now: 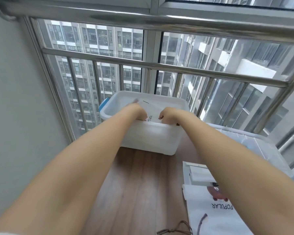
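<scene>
Fingers (142, 116) of left hand (136, 111) and right hand (170, 114) curled tight around white paper bag (151, 109) inside plastic bin (151, 138).

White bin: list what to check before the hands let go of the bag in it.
1. Bag inside the walls: ok. The paper bag sits within the white bin.
2. Grip: ok. The left hand and right hand both curl on the bag's near edge.
3. Bag lying flat on the bottom: cannot tell. The bin's near wall hides it.
4. Bin standing steady: ok. It rests level on the wooden floor.
5. Lid out of the way: ok. The lid lies to the bin's right.
6. More bags at hand: ok. The floor bags lie beside the right arm.
</scene>
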### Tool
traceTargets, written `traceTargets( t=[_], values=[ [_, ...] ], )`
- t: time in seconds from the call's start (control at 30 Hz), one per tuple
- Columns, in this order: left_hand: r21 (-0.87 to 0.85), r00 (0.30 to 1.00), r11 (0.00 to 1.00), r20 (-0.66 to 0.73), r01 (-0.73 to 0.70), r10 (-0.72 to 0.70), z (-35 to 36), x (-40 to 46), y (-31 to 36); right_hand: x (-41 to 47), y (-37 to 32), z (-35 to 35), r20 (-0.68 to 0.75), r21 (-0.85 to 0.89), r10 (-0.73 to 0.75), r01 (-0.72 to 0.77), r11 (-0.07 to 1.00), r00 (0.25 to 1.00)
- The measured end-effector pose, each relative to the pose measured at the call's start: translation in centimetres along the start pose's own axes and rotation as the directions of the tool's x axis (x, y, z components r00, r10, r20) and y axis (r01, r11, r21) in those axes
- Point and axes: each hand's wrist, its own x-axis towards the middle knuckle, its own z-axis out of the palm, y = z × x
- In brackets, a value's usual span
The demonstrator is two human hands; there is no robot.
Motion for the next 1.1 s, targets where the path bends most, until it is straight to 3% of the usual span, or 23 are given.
traceTargets(
  t=[0.13,0.27,0.4,0.5,0.67,0.77,0.9,1.1],
  values=[
    [-0.306,0.971,0.949,-0.238,-0.078,0.003,-0.3,-1.4,0.4,-2.1,0.4,-1.2,-0.181,0.189,-0.020,0.055,0.981,0.983],
    [-0.495,0.929,0.845,-0.369,-0.203,0.007,-0.6,-4.3,1.5,-5.6,0.6,-1.0,-0.377,0.343,-0.010,0.149,0.928,0.926],
    [-0.474,0.832,0.820,-0.554,-0.321,0.006,0.2,-8.9,2.1,-11.5,1.1,0.0,-0.551,0.460,0.082,0.221,0.860,0.830],
    [-0.486,0.777,0.763,-0.628,-0.426,0.034,1.7,-13.0,2.9,-16.5,2.2,1.9,-0.586,0.498,0.137,0.221,0.839,0.798],
    [-0.549,0.799,0.663,-0.588,-0.510,0.128,5.2,-18.0,4.9,-23.5,4.7,6.6,-0.552,0.608,0.253,0.176,0.774,0.795],
    [-0.528,0.801,0.636,-0.537,-0.563,0.263,8.0,-20.8,6.4,-27.1,5.8,9.7,-0.485,0.643,0.251,0.147,0.751,0.838],
    [-0.419,0.798,0.683,-0.388,-0.599,0.462,11.9,-23.6,8.4,-30.2,7.1,13.5,-0.398,0.600,0.214,0.076,0.797,0.892],
    [-0.287,0.790,0.737,-0.169,-0.612,0.590,17.0,-25.3,9.9,-31.7,9.4,17.3,-0.156,0.468,0.207,-0.112,0.877,0.966]
  ],
)
